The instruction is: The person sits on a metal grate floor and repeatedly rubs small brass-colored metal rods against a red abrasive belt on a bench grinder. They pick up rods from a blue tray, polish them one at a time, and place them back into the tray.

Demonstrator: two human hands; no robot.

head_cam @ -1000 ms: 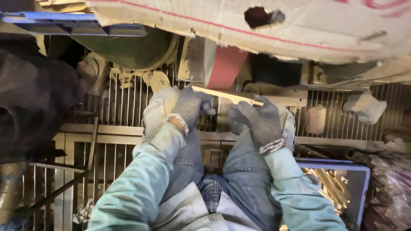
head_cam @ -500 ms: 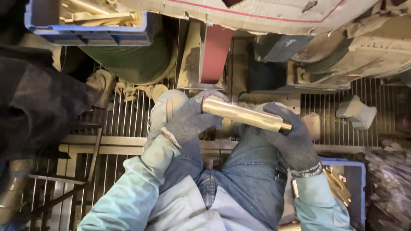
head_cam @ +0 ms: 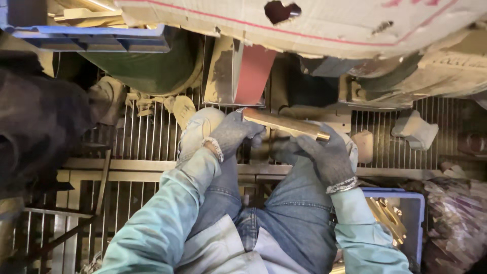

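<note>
Down by the knees, both gloved hands clamp the brass bar (head_cam: 285,124): left hand (head_cam: 231,133) closed on its near-belt end, right hand (head_cam: 324,155) wrapped under the other. Beyond, the red sanding belt (head_cam: 252,74) sits just past the bar's tip; fingertips that close could catch.

A pale metal floor grate (head_cam: 142,147) runs beneath a worn, torn cardboard sheet (head_cam: 324,25), with a blue plastic crate (head_cam: 91,38) upper left and another blue plastic bin (head_cam: 416,203) lower right.
</note>
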